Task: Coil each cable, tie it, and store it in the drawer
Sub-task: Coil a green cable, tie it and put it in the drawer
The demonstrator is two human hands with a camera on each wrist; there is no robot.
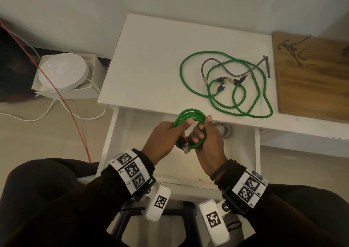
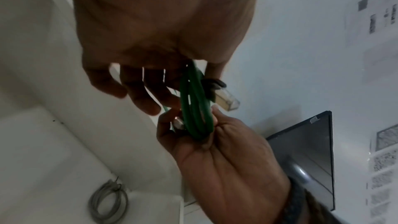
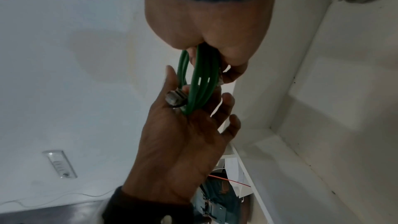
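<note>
Both hands hold a coiled green cable (image 1: 189, 114) over the open drawer (image 1: 108, 139). My left hand (image 1: 166, 133) pinches the coil's left side under its thumb. My right hand (image 1: 206, 141) has its fingers curled round the right side. A clear plug (image 1: 186, 149) on a black boot hangs from the coil between the hands. The wrist views show the coil (image 2: 193, 106) (image 3: 201, 83) edge-on between the two hands, with the plug (image 2: 227, 102) (image 3: 174, 98) beside it. A loose green cable (image 1: 226, 88) and a grey cable (image 1: 222, 71) lie tangled on the white table (image 1: 151, 58).
A coiled grey cable (image 1: 225, 129) (image 2: 107, 200) lies in the drawer's far right corner. A wooden board (image 1: 311, 80) with dark ties (image 1: 294, 48) sits at the table's right. On the floor at left are a round white device (image 1: 62, 73) in a box and a red wire (image 1: 62, 97).
</note>
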